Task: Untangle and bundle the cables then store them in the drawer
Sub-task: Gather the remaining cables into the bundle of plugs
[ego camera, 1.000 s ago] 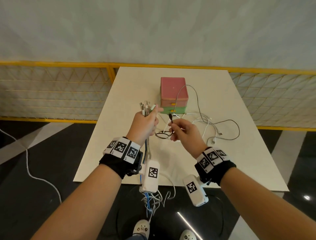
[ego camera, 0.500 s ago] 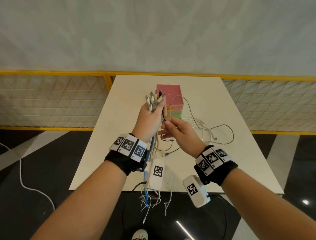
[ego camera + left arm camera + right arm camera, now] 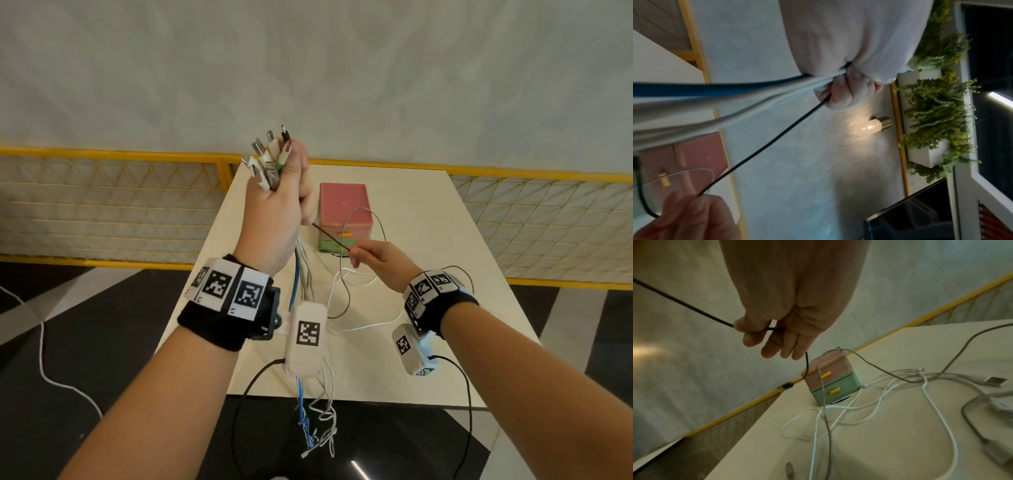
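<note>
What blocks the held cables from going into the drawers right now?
Both drawers look closed, and loose cables lie on the table before them; one gray loop arches across their fronts. The left hand grips the bundle; the right hand pinches a black cable.

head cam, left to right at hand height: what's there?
left hand gripping the cable ends → taut black cable → right hand pinching it. The pink and green drawer box sits behind the black cable.
</note>
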The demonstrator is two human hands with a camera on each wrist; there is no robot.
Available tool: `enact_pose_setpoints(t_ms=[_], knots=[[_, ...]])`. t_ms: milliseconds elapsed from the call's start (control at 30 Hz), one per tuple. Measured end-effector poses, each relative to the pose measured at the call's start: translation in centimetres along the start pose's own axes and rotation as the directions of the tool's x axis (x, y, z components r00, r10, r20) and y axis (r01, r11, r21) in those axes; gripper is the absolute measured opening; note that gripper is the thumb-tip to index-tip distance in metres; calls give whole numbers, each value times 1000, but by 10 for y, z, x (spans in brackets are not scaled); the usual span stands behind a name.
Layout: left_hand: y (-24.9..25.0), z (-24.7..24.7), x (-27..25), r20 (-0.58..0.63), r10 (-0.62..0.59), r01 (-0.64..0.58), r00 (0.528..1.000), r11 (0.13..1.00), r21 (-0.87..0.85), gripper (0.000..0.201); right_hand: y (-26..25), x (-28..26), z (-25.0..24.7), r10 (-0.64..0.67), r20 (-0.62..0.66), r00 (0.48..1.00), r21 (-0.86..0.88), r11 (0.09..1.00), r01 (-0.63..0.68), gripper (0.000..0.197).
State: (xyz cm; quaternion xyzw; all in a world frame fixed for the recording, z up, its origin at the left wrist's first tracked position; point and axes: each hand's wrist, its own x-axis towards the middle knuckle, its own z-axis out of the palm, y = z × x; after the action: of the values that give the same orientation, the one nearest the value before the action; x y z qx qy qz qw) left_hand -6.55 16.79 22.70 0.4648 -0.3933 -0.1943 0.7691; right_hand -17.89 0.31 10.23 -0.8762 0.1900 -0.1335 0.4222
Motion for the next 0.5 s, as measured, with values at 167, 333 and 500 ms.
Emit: enact_pose_setpoints(t_ms=[167, 333, 500], knots=[[6, 3, -1, 27, -56, 56, 998, 998, -13, 30, -17, 4, -11, 123, 11, 992, 75, 989, -124, 27], [-4, 1, 1, -139, -198, 214, 970, 970, 115, 19, -45, -5, -22, 37, -16, 999, -91, 995, -39, 23], [-32, 7, -10, 18, -416, 326, 909, 740, 589, 16, -77, -20, -33, -161, -87, 983, -145, 978, 147, 20]])
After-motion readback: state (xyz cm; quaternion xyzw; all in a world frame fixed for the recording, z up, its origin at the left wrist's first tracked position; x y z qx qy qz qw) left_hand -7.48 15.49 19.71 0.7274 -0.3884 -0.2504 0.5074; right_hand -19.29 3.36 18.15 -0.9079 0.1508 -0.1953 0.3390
